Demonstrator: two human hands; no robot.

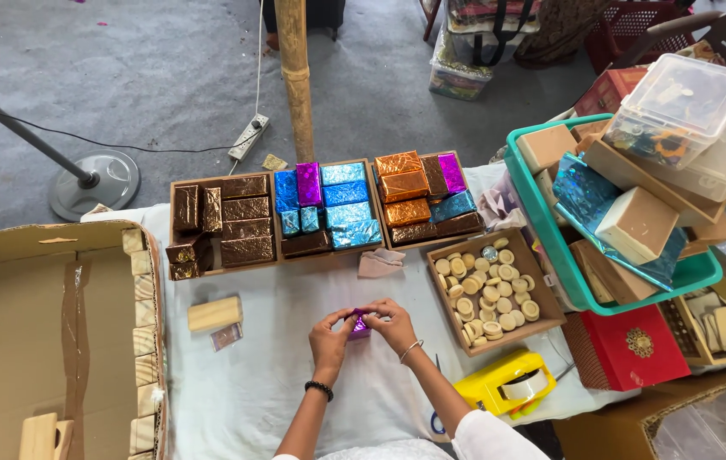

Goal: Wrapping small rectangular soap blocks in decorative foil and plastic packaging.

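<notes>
My left hand [330,335] and my right hand [392,323] meet over the white cloth [278,375], both pinching a small purple foil-wrapped block [359,325] between the fingertips. The block is mostly hidden by my fingers. A black band sits on my left wrist and a metal bangle on my right. A bare wooden block [215,313] lies to the left on the cloth, with a small brown foil piece [226,336] just below it.
Wooden trays of foil-wrapped blocks, brown [225,223], blue and purple [327,207], orange [421,198], line the far edge. A tray of round discs [488,290], a yellow tape dispenser [506,382], a red box [627,347], a green basket [601,213] stand right; an open carton [48,332] left.
</notes>
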